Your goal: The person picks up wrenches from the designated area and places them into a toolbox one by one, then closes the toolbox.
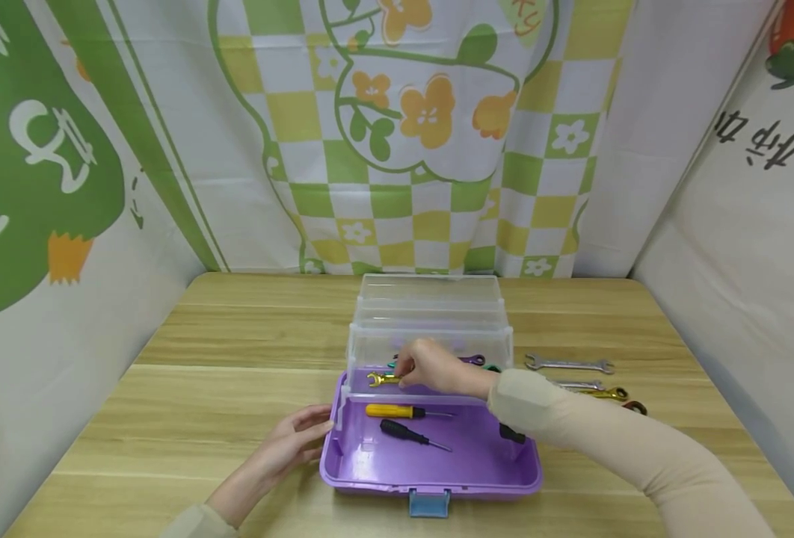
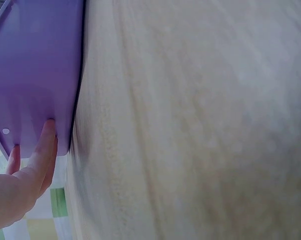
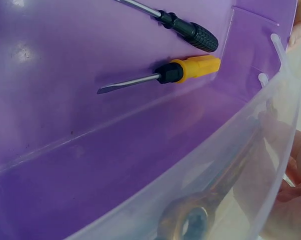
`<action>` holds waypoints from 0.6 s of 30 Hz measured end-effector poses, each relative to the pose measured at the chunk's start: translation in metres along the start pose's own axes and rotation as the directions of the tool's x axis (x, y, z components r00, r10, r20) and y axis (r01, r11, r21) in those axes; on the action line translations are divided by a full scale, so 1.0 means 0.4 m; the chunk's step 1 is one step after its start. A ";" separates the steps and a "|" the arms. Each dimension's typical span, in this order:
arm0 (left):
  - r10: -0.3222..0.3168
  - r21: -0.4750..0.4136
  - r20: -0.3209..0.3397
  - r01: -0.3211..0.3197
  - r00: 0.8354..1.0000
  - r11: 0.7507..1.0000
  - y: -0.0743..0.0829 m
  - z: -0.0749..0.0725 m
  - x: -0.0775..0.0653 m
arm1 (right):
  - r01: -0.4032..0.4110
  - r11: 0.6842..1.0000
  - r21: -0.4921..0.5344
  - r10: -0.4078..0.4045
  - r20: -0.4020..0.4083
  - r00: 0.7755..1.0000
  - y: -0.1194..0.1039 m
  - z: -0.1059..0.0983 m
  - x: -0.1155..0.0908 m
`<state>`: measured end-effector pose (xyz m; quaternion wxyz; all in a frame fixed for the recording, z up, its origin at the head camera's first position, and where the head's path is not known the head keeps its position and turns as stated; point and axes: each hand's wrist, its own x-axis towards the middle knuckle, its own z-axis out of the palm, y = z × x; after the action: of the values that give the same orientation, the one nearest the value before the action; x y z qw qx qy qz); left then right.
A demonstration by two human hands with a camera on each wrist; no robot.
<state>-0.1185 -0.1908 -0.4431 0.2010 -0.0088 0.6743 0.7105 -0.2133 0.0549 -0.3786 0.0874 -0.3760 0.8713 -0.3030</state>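
A purple toolbox (image 1: 431, 478) stands on the table with its clear tray (image 1: 363, 336) raised at the back. Over this tray, my right hand (image 1: 431, 366) pinches a gold wrench (image 1: 383, 379), its open end pointing left. The wrench's ring end (image 3: 165, 225) shows through the clear plastic in the right wrist view. Fairly straight fingers of my left hand (image 1: 296, 437) rest against the box's left side. On the purple floor lie a yellow screwdriver (image 1: 390, 411) and a black screwdriver (image 1: 404, 431). A purple wrench (image 1: 472, 359) lies in the tray, partly behind my right hand.
Right of the box lie a silver wrench (image 1: 570, 365), another gold wrench (image 1: 615, 393) and more wrenches partly hidden by my right sleeve. A black object (image 1: 511, 433) sits at the box's right inside. A blue latch (image 1: 429, 504) hangs at the front; patterned curtains surround the table.
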 end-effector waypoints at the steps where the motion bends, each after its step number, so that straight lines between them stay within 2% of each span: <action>1: -0.002 0.000 -0.003 0.002 1.000 1.000 -0.001 0.000 0.000 | -0.001 1.000 -0.014 0.001 -0.003 1.000 -0.001 0.001 -0.001; 6: 0.004 -0.001 -0.003 -0.004 1.000 1.000 -0.001 -0.001 0.000 | -0.006 0.997 -0.076 0.006 -0.007 1.000 -0.009 0.003 -0.005; 18: 0.006 0.001 0.006 -0.006 1.000 1.000 0.003 -0.003 -0.002 | -0.012 0.993 -0.115 0.011 -0.003 1.000 -0.019 -0.001 -0.009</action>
<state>-0.1185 -0.1922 -0.4419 0.2009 -0.0045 0.6741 0.7108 -0.2065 0.0536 -0.3742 0.0666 -0.3752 0.8895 -0.2523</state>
